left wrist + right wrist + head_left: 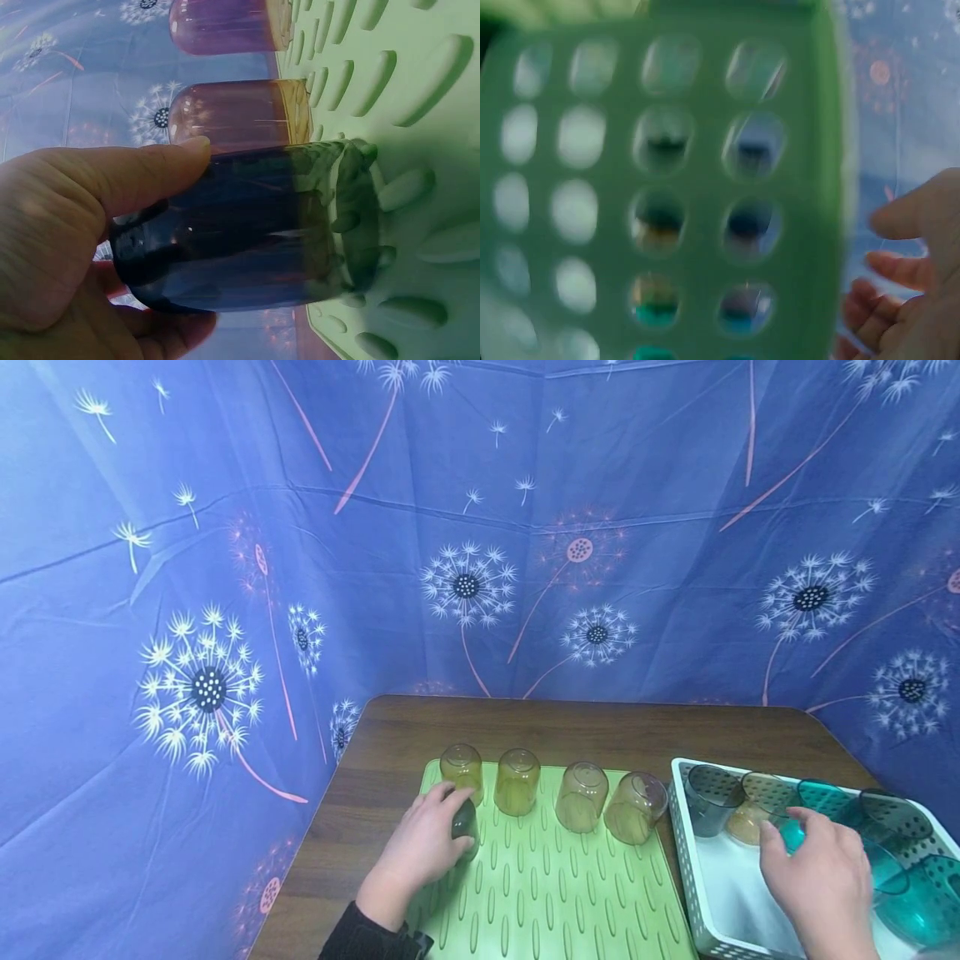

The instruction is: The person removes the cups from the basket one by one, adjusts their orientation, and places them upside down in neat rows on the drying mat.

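Observation:
My left hand [420, 842] grips a dark grey drinking glass [240, 232], upside down, with the thumb on one side and fingers on the other. The glass's rim is at the green ridged mat [555, 902]; I cannot tell whether it bears its full weight there. Behind it on the mat stand two upturned yellow glasses [517, 783], then two upturned pinkish glasses [582, 797] to the right. My right hand [821, 881] hovers over the white basket [697, 893], fingers loosely bent and holding nothing. Below are a teal glass [821, 795] and an amber glass [765, 792].
A dark grey glass [711, 797] stands in the basket's far left corner, and a large teal glass [926, 902] lies at its right. Both mat and basket sit on a brown wooden table [600, 722]. A blue dandelion-print cloth [675, 543] hangs behind.

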